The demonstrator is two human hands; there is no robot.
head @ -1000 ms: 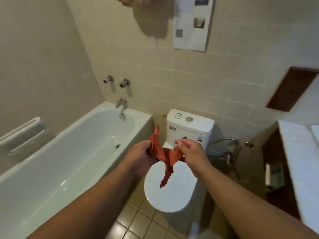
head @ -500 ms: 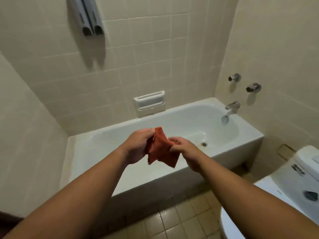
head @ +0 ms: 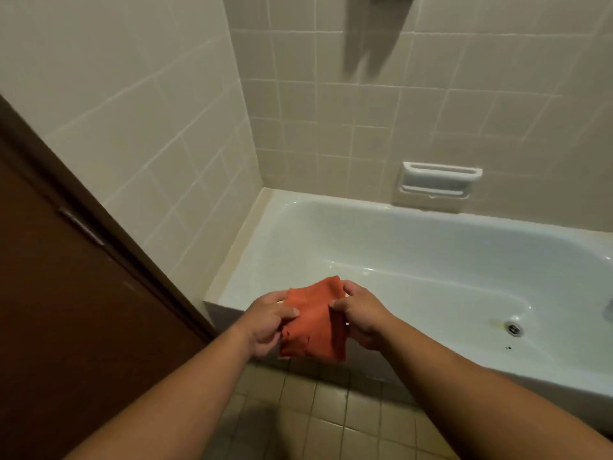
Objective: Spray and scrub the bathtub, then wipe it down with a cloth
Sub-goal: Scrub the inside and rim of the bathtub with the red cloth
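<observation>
Single head-worn wide-angle view, looking forward and steeply downward. It faces the corner end of the bathtub (head: 414, 247), which spans 1 to 4 o'clock; brown door (head: 66, 327) at 9 o'clock, floor tiles (head: 331, 419) at 6. The left hand (head: 268, 323) and right hand (head: 361, 318), reaching in from 7 and 5 o'clock with the cloth (head: 315, 323), lie close, just below centre.

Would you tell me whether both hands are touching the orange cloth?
Touching: head view shows left hand and right hand each pinching the orange cloth.
</observation>
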